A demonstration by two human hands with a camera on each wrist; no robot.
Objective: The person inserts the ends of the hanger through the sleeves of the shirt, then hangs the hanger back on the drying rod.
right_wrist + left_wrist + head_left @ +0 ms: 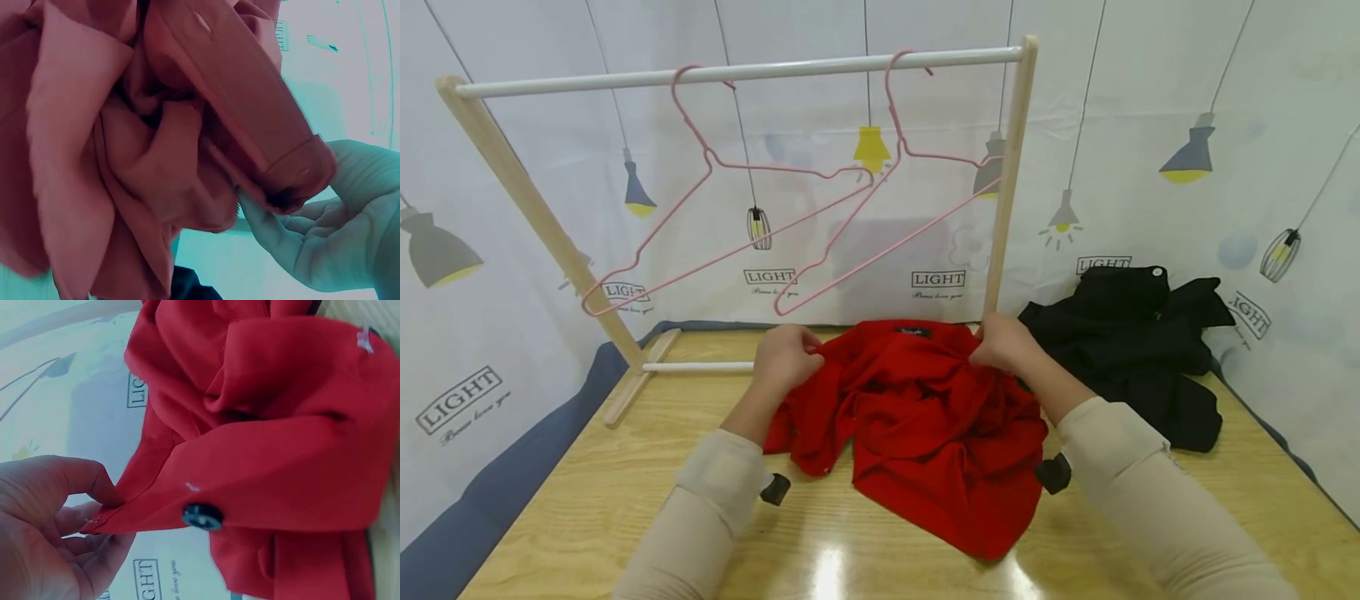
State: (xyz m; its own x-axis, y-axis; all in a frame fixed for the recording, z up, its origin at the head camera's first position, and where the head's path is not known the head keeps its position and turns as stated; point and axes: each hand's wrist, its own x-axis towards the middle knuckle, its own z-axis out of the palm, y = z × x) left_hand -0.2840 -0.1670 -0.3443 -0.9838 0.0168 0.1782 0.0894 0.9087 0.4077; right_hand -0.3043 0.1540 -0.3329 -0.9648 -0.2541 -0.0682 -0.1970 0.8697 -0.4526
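Your left hand [786, 357] pinches an edge of the red garment [917, 421], the cloth caught between curled thumb and fingers. Your right hand [1002, 340] pinches the opposite end of the same band, thumb and fingers closing on a folded corner. The garment's upper edge runs between your two hands, with a dark label [912, 332] on it about midway. The rest of the cloth bunches in loose folds below and between your hands, its lowest part reaching toward you over the wooden table [625, 517]. Just beside your left fingers, the left wrist view shows a dark button [202, 516] on the band; up the band from your right fingers there is a stitched buttonhole [204, 26].

To the right of your right hand, past your forearm, lies a crumpled black garment [1135, 354]. Beyond your hands stands a clothes rack [737, 76]; one of its wooden uprights rises directly above your right hand in the head view. Two pink hangers hang from its rail: the left hanger [709, 156] above and to the left of your left hand, the right hanger [902, 143] above the gap between your hands.
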